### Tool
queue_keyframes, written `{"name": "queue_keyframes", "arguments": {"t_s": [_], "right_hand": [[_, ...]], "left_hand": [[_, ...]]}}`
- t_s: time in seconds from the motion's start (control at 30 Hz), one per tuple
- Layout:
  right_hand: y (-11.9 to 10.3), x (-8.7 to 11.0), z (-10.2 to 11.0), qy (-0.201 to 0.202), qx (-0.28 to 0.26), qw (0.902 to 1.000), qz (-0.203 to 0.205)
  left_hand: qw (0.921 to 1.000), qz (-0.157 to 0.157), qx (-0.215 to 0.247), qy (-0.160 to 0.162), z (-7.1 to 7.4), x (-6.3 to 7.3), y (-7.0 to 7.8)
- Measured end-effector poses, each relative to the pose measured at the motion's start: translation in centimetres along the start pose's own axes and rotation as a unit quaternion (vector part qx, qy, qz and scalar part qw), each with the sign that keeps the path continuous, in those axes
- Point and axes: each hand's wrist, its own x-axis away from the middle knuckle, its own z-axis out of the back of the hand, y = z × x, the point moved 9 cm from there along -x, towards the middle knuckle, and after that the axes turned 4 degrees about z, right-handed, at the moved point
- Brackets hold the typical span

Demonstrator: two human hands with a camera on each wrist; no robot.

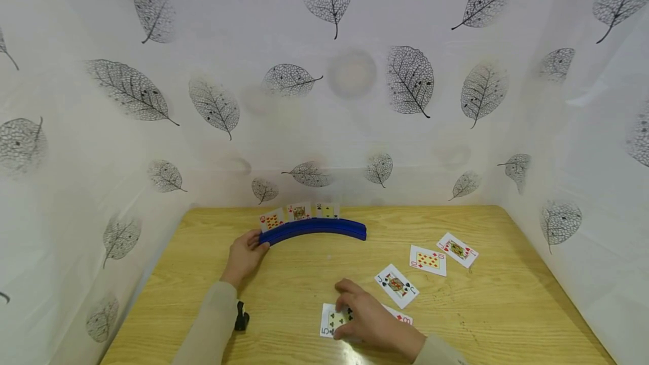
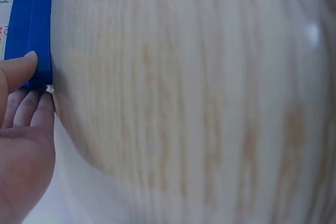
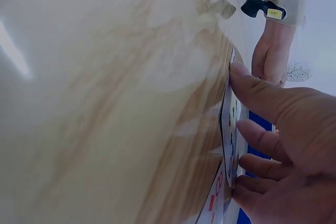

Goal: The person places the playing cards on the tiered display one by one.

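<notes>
My left hand (image 1: pixel 244 257) grips the left end of a curved blue playing card holder (image 1: pixel 314 226), thumb on its front and fingers round the end. Three cards stand in the holder: a red ten (image 1: pixel 272 219), a red jack (image 1: pixel 299 212) and a black-suited card (image 1: pixel 327 210). At the front, my right hand (image 1: pixel 372 317) holds the five of clubs (image 1: pixel 327 319) between thumb and fingers, close over the table. Part of that card is hidden under the hand. Beneath the hand, a red eight (image 1: pixel 403 316) partly shows.
Loose on the wooden table (image 1: pixel 294 275) lie the jack of spades (image 1: pixel 398 286), ten of diamonds (image 1: pixel 428 260) and jack of hearts (image 1: pixel 458 249). A black clip-like device (image 1: pixel 241 317) sits beside the left sleeve. Leaf-patterned sheets (image 1: pixel 324 139) enclose the back and sides.
</notes>
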Motion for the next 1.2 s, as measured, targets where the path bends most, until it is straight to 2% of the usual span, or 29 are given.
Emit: {"name": "queue_keyframes", "arguments": {"t_s": [0.17,0.37,0.47,0.67,0.97,1.2], "right_hand": [[-0.3,0.0,0.0,-0.006,0.017,0.9997,0.017],[0.0,0.2,-0.7,-0.070,0.000,0.9975,0.011],[0.1,0.2,-0.8,-0.086,-0.001,0.9962,0.013],[0.4,0.2,-1.0,-0.084,-0.016,0.9964,0.002],[0.2,0.1,-1.0,-0.093,-0.016,0.9954,0.014],[0.1,-0.3,-0.7,-0.057,-0.031,0.9979,0.002]], "left_hand": [[1.0000,0.000,0.001,0.003,0.0,0.1,0.1],[1.0000,0.008,0.003,0.004,0.0,0.0,-0.1],[1.0000,0.009,0.000,0.003,0.0,-0.1,-0.2],[1.0000,0.009,0.001,-0.003,0.0,0.0,-0.1],[0.9999,0.014,0.004,-0.001,0.0,0.1,-0.2],[0.9999,0.014,0.004,-0.002,0.0,0.0,-0.4]]}}
